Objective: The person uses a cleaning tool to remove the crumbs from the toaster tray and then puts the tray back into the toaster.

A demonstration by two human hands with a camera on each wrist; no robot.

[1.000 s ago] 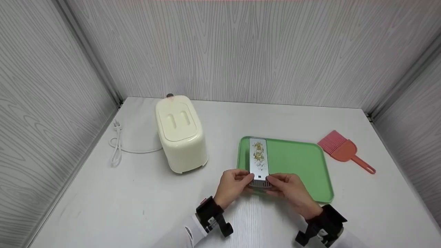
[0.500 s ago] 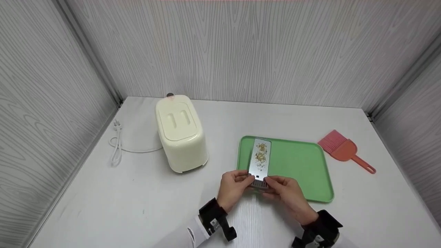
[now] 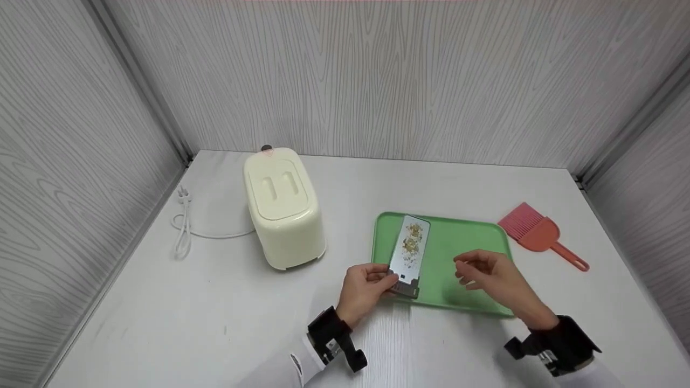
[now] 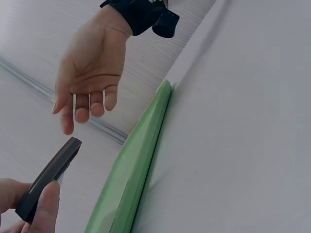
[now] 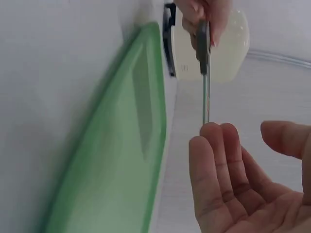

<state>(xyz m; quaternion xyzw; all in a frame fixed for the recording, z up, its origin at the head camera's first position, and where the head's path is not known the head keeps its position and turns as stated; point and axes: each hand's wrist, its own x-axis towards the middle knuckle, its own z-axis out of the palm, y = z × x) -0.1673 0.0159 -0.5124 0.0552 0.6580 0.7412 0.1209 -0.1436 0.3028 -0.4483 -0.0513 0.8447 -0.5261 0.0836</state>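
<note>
My left hand pinches the dark grey end of a toaster crumb tray between thumb and fingers. This thin metal tray has golden crumbs scattered along its top. It is held above the left part of a green serving tray, tilted slightly rightward in the head view. Seen edge-on in the right wrist view, the crumb tray is raised, and its shadow falls on the green surface. To the right, my right hand hovers over the green tray with relaxed fingers and nothing in them.
A cream toaster with a lid stands at the left, its white cord and plug lying beside it. A small brush with pink bristles and an orange handle lies right of the green tray. Grey wood-grain panels enclose the back and sides.
The right hand has let go of the crumb tray and moved right over the green tray. The crumb tray's far end has swung rightward, while the left hand keeps its grip in nearly the same place.
</note>
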